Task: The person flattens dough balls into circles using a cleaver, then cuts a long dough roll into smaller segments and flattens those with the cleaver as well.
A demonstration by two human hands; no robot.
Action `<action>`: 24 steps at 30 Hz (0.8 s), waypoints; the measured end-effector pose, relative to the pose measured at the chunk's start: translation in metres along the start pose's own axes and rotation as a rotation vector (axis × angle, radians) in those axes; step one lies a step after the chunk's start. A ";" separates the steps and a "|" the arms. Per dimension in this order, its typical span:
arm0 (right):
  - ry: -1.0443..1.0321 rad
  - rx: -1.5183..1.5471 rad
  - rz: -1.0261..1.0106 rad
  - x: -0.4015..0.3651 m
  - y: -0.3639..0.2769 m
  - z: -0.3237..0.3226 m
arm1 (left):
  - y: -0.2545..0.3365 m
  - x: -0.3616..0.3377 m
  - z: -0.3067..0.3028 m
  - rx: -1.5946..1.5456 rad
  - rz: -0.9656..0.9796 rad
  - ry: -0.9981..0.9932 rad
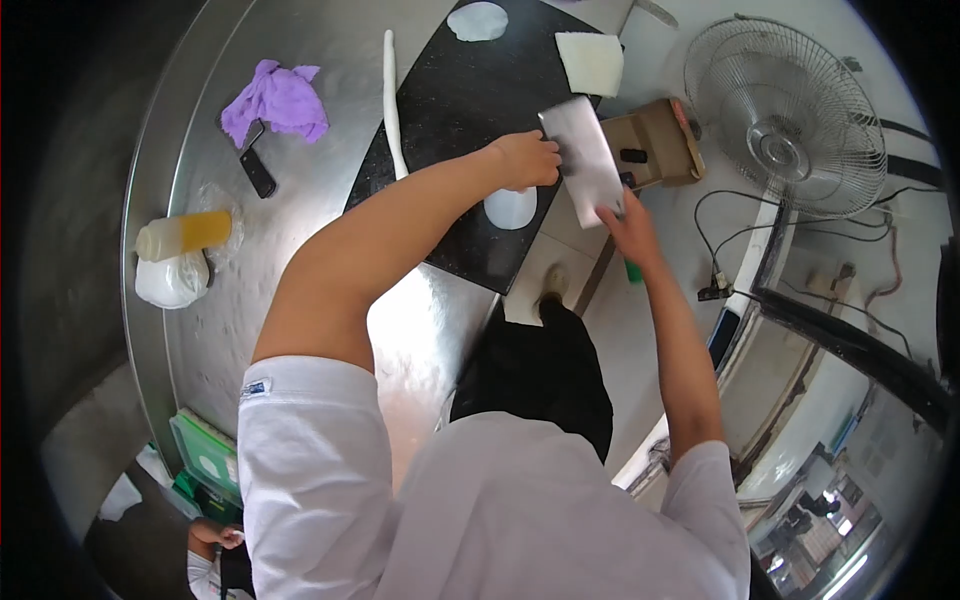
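My right hand (632,228) grips a broad, shiny cleaver (585,160) near the lower end of its blade, off the right edge of the black board (450,235). The hand hides most of the handle. Over the board, my left hand (528,160) has its fingers curled beside the blade; whether anything is between them is hidden. A thin white dough disc (510,210) lies just below that hand. Farther up the board is another flat dough disc (478,21). A long white dough rope (391,100) lies across the board's left edge.
A folded cream cloth (590,63) rests at the board's upper right. Nearby stand a cardboard box (680,150) and a fan (780,150) with trailing cords. Leftward are a purple cloth (275,103), a black-handled tool (257,173) and a yellow-liquid bottle (200,231). Another person (205,560) is at lower left.
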State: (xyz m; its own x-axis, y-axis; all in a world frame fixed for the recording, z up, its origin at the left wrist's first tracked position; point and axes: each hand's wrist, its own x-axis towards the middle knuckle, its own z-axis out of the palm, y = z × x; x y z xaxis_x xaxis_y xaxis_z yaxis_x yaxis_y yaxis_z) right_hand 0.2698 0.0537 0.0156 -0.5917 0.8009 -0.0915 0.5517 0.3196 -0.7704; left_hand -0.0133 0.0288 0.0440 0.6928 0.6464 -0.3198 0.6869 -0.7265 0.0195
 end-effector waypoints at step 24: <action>-0.785 -0.014 0.056 0.060 -0.012 -0.013 | -0.116 -0.076 -0.028 -1.178 -0.740 0.510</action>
State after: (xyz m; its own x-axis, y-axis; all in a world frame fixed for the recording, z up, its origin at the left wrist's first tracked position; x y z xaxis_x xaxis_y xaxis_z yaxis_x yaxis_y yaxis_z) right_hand 0.2354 0.1044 0.0276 -0.8022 0.2260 -0.5527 0.5971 0.3002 -0.7439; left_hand -0.1401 0.0704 0.0922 -0.0569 0.9679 -0.2447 0.5157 0.2384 0.8229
